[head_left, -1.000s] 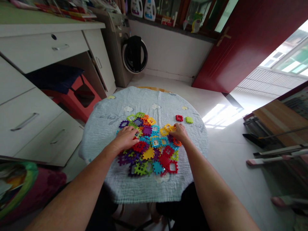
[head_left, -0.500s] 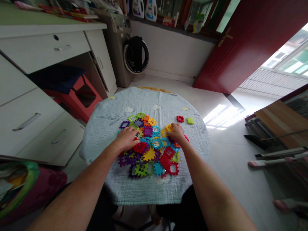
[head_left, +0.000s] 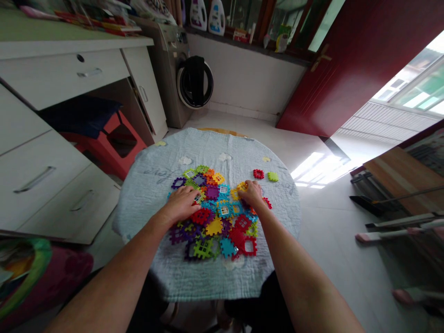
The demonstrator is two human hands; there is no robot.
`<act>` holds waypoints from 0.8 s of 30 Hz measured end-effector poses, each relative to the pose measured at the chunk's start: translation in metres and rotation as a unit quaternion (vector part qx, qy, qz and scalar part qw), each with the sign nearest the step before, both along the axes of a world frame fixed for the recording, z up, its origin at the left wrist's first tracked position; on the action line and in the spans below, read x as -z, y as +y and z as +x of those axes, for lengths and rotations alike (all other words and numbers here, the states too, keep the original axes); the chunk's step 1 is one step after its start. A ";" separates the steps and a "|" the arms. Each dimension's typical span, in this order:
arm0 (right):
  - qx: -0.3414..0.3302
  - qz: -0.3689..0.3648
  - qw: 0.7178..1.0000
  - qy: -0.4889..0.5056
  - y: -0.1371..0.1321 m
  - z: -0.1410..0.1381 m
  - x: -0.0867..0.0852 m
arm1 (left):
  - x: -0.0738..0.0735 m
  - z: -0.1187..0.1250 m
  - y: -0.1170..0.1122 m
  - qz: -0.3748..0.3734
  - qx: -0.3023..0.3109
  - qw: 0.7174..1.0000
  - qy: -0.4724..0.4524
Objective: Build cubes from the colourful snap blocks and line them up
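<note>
A heap of flat, toothed plastic building tiles [head_left: 215, 212] in purple, red, yellow, blue and green lies on a round table under a pale blue quilted cloth [head_left: 208, 273]. My left hand [head_left: 182, 203] rests palm down on the heap's left side, fingers lying flat over the tiles. My right hand [head_left: 251, 194] sits on the heap's right edge, its fingers curled onto a yellow tile [head_left: 239, 188]. A single red tile [head_left: 258, 174] and a green tile [head_left: 273, 176] lie apart at the far right.
White drawers [head_left: 45, 171] and a desk stand at the left, with a red stool [head_left: 114, 138] under it. A washing machine [head_left: 192, 81] is behind the table, a dark red door [head_left: 347, 60] at the right. Mop handles [head_left: 398, 226] lie on the tiled floor.
My right hand has slid a little to the left across the heap, uncovering a red tile at its right. My left hand has stayed in place.
</note>
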State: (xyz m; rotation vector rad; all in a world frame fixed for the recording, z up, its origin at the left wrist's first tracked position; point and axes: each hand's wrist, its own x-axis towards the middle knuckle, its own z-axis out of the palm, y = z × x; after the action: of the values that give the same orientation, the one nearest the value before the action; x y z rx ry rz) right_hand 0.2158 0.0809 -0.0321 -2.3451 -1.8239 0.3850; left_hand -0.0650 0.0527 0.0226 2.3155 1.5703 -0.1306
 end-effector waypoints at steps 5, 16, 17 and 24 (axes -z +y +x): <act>0.007 -0.020 1.000 0.007 0.005 0.002 -0.005 | 0.003 -0.001 0.001 0.002 -0.001 1.000 -0.012; -0.034 -0.005 0.999 -0.021 0.032 0.006 -0.008 | 0.012 -0.005 0.001 0.022 -0.004 0.999 -0.035; -0.038 0.010 0.999 -0.025 0.038 0.009 -0.010 | 0.012 -0.005 0.002 0.024 -0.003 0.999 -0.039; -0.099 -0.015 0.994 -0.053 0.088 0.028 -0.026 | 0.009 -0.008 0.004 0.028 -0.007 0.999 -0.037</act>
State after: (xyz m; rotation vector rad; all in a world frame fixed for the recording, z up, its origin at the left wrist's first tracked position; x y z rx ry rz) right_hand 0.2434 0.1686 -0.0060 -2.2504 -2.1219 0.3183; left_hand -0.0730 0.0570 0.0134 2.3223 1.5738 0.0019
